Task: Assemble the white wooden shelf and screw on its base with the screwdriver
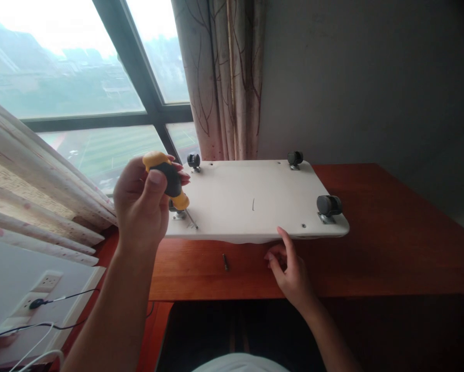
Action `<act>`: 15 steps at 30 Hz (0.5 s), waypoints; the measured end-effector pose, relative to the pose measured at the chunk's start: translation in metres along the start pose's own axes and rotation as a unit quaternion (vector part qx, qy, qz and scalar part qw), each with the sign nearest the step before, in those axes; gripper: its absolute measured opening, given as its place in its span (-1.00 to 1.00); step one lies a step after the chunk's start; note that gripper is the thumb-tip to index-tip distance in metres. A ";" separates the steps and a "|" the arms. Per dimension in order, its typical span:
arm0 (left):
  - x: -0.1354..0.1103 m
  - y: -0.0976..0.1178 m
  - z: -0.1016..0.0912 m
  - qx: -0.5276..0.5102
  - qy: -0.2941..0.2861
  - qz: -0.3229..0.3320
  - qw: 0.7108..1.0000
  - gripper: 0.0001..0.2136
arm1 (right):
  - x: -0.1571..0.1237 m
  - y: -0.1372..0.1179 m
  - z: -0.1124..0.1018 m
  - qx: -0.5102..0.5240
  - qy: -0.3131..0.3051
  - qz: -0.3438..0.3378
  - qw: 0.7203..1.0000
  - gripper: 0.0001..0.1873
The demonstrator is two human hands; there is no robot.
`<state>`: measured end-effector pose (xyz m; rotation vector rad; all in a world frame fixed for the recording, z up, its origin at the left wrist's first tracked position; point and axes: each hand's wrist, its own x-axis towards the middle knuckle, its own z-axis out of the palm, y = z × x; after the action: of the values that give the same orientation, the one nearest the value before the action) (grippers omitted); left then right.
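My left hand is closed around the yellow and black handle of a screwdriver. Its metal shaft points down to the near left corner of a white board, where the tip seems to meet the surface. Black casters on metal plates stand at the board's corners: far left, far right and near right. The near left one is mostly hidden behind my hand. At the board's near edge, my right hand has its index finger stretched out to the rim, the other fingers loosely bent, with nothing visible in them.
On the reddish wooden table a small dark screw or bolt lies in front of the board. Windows and curtains are behind and left. Wall sockets with cables sit at lower left, and a dark chair is below.
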<state>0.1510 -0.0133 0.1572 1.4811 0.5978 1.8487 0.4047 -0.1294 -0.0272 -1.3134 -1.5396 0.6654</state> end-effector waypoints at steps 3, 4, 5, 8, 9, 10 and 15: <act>0.002 0.000 -0.006 0.011 -0.015 0.000 1.000 -0.70 | 0.000 0.000 0.000 0.001 -0.002 0.002 1.000 -0.31; 0.003 0.000 -0.009 0.006 -0.028 -0.004 1.000 -0.68 | 0.000 0.001 0.001 0.000 -0.002 0.000 1.000 -0.30; 0.005 -0.001 -0.012 -0.003 -0.045 -0.010 0.999 -0.65 | 0.000 0.001 0.001 0.000 -0.002 0.000 1.000 -0.30; 0.010 -0.003 -0.024 -0.032 -0.093 -0.029 0.995 -0.60 | 0.000 0.000 0.000 -0.003 -0.003 0.000 1.000 -0.30; 0.012 -0.004 -0.028 -0.039 -0.105 -0.034 0.993 -0.59 | 0.000 0.000 0.000 -0.004 -0.004 0.001 1.000 -0.29; 0.014 -0.005 -0.031 -0.043 -0.114 -0.039 0.992 -0.58 | 0.000 -0.001 0.000 -0.005 -0.005 0.001 1.000 -0.29; 0.017 -0.009 -0.035 -0.050 -0.143 -0.064 0.986 -0.53 | 0.001 -0.002 0.000 -0.010 -0.006 0.001 1.000 -0.28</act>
<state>0.1169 0.0073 0.1533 1.5668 0.4438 1.5106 0.4042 -0.1292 -0.0254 -1.3270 -1.5582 0.6615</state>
